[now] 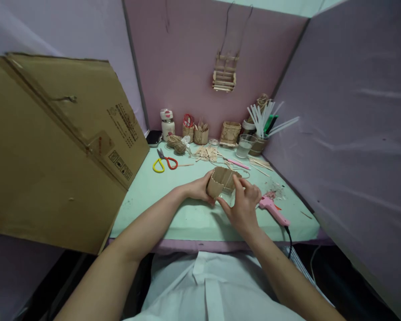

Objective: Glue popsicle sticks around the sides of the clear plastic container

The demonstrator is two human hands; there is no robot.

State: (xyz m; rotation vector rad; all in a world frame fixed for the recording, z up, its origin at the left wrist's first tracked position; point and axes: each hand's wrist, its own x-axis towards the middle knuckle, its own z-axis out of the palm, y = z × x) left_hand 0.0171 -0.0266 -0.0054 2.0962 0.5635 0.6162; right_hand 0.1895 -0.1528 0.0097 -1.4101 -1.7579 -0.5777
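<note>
Just above the near part of the table, a small brown craft-stick cup (217, 183) with a scalloped rim is tilted, its inside facing me. Something clear shows at its lower side. My left hand (200, 187) is wrapped round the cup's left side. On the right, my right hand (243, 200) has its thumb and forefinger at the cup's edge, closed on it. A thin pale string seems to run across the cup near that forefinger. Close to my right hand lies a pink hot glue gun (274, 211), its black cord hanging over the front edge.
Scissors (165, 161) lie at left, near a ball of twine (176, 144). Craft sticks (207, 154), a pink-handled cutter (239, 164) and a glass of water (244, 146) stand or lie behind. Glue sticks (262, 117) fill a holder. A cardboard sheet (53, 151) leans left.
</note>
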